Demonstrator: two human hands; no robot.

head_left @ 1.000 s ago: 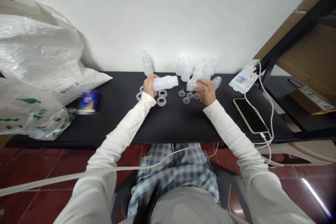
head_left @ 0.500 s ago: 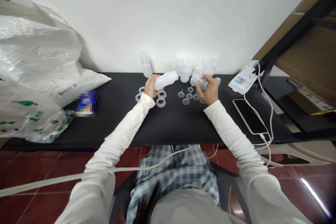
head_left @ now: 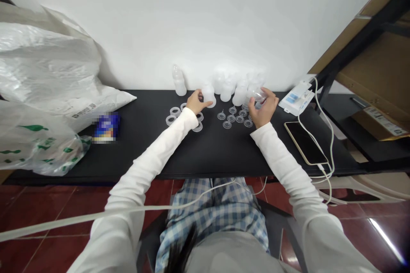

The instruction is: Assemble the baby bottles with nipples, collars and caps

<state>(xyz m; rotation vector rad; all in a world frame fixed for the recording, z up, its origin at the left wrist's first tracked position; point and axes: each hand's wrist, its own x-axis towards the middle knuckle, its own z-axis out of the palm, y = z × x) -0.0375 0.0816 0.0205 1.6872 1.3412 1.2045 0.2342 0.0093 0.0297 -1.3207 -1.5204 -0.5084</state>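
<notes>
My left hand (head_left: 197,103) is closed round a white plastic baby bottle (head_left: 209,95), which stands upright on the black table. In my right hand (head_left: 265,108) is a clear domed bottle cap (head_left: 256,93), pinched between thumb and fingers at the right end of the bottle group. Several white bottles (head_left: 226,91) stand close together against the wall between my hands. Flat clear discs with small raised tips, like bottle nipples (head_left: 231,118), lie in front of them. Beside and partly under my left hand lie translucent collar rings (head_left: 171,120). A capped bottle (head_left: 179,81) stands alone farther left.
A phone (head_left: 306,143) on a white cable and a white power strip (head_left: 296,97) lie at the right. Large plastic bags (head_left: 48,68) and a blue packet (head_left: 106,127) fill the left side. Another cable (head_left: 153,207) crosses over my lap.
My left hand has brought the tilted bottle right and stood it upright on the table. My right hand has shifted slightly right with the clear cap, away from the bottles' front.
</notes>
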